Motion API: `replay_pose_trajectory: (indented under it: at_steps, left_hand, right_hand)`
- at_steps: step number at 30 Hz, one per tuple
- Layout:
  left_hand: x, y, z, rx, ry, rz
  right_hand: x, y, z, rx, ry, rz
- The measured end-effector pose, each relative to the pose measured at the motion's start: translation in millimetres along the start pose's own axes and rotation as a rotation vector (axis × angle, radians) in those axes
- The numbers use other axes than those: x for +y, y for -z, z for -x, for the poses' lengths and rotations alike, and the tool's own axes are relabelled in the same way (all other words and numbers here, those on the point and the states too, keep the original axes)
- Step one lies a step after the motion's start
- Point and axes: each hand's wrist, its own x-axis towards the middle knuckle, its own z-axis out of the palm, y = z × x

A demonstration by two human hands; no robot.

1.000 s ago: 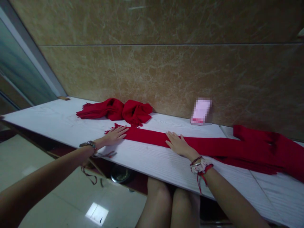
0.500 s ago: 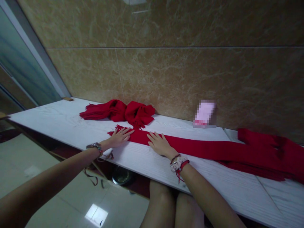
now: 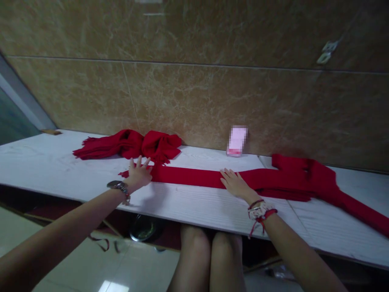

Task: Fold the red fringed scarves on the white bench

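Note:
A long red scarf (image 3: 188, 177) lies stretched in a folded strip along the white tabletop (image 3: 194, 202), its fringed end at the left. Over that fringed end is my left hand (image 3: 139, 175), fingers spread; whether it touches the cloth I cannot tell. My right hand (image 3: 237, 185) rests on the scarf farther right, fingers stretched out flat. Beyond my right hand the cloth widens into loose folds (image 3: 319, 176) and trails to the right edge. Another red scarf (image 3: 121, 144), bunched and fringed, lies behind my left hand near the wall.
A blurred pink upright item (image 3: 237, 140) stands against the brown marble wall (image 3: 194, 97). A wall socket (image 3: 326, 52) is at upper right. Under the tabletop, a metal bowl (image 3: 142, 228) sits on a shelf. My knees (image 3: 209, 251) are below the front edge.
The camera view has turned to the right. My right hand has slid rightward along the scarf, away from my left hand. My left hand is still near the fringed end, its fingers more raised.

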Motion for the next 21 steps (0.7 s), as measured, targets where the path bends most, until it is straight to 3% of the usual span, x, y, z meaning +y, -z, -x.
replay_pose_trajectory:
  at_steps: [4,8,14,21]
  left_hand:
    - [62.7,20.2,-20.1,0.052,-0.110,0.048]
    - [111.5,27.5,-50.0,-0.144,-0.509,0.319]
    - [126.4,23.2,-88.5,-0.280,-0.613,0.474]
    - [137.4,14.9,-111.9,-0.413,-0.639,0.565]
  right_hand:
    - [-5.1,3.7,1.6,0.124,0.060,0.004]
    - [-23.5,9.5,5.3,0.155,0.311,-0.021]
    - [-46.7,21.9,10.3,0.111,0.445,0.129]
    - [-53.3,22.2,3.7,0.174,0.452,0.220]
